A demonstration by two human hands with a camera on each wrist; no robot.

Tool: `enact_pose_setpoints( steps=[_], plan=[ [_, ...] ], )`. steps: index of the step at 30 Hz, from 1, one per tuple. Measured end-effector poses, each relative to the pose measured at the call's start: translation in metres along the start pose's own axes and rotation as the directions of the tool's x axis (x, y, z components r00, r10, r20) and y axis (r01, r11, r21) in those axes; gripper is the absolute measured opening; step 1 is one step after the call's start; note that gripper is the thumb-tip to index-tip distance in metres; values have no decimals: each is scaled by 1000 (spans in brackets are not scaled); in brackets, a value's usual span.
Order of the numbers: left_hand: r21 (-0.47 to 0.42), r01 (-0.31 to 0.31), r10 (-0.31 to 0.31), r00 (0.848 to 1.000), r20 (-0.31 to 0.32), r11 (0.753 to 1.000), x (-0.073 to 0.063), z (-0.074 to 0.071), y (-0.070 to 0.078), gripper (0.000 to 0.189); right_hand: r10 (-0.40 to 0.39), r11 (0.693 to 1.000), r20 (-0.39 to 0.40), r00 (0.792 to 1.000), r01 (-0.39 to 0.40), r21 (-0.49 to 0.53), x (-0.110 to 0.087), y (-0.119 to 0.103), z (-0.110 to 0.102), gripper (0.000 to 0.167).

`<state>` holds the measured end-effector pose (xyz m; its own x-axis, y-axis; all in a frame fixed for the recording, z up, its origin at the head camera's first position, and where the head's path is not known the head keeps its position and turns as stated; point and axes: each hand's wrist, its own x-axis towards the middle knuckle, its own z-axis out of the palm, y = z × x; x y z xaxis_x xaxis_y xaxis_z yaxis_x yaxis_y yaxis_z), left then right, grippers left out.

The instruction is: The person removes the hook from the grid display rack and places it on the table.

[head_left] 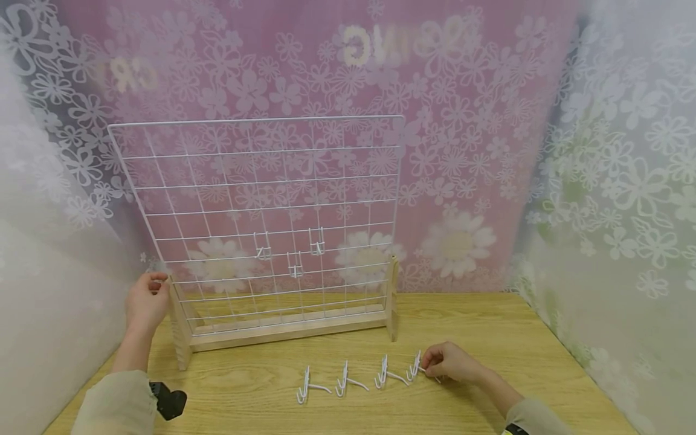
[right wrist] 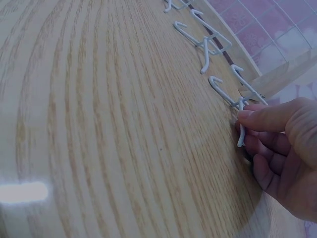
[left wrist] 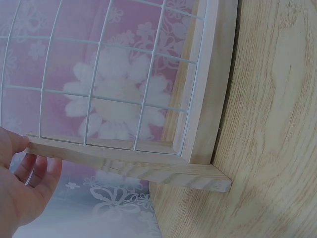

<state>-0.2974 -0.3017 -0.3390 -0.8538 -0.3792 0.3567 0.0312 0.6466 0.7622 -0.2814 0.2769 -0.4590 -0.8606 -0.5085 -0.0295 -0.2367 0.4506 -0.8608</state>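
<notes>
A white wire grid panel (head_left: 261,199) stands upright in a wooden stand (head_left: 293,334). Three white hooks hang on its wires, one of them a hook (head_left: 295,269) lower than the others. My left hand (head_left: 148,302) grips the top of the stand's left wooden post (left wrist: 74,153), thumb on one side and fingers on the other. At the right end of a row of white wire hooks, my right hand (head_left: 454,362) pinches the prong of the last hook (right wrist: 241,131) between thumb and fingers. That hook is at the tabletop; whether it touches the wood is unclear.
Several loose hooks lie in a row on the wood-grain table (head_left: 244,393), among them a hook (head_left: 307,386) at the left end. A pink floral curtain (head_left: 478,151) hangs behind the grid. Pale panels (head_left: 625,241) close in both sides.
</notes>
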Motion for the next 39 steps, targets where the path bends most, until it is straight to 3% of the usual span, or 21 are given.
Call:
enact_pose_setpoints(
  steps=[15, 23, 39],
  plan=[
    [3, -2, 2, 1000, -3, 1000, 0, 0, 0, 30, -14, 1000, -38, 999, 15, 12, -2, -7, -5, 11],
    [-7, 5, -5, 1000, 1, 1000, 1, 1, -1, 30, -13, 997, -91, 996, 6, -70, 2, -25, -16, 14],
    [-5, -7, 7, 1000, -4, 1000, 0, 1, -2, 29, 22, 992, -200, 980, -46, -115, 24, -59, -24, 20]
  ],
)
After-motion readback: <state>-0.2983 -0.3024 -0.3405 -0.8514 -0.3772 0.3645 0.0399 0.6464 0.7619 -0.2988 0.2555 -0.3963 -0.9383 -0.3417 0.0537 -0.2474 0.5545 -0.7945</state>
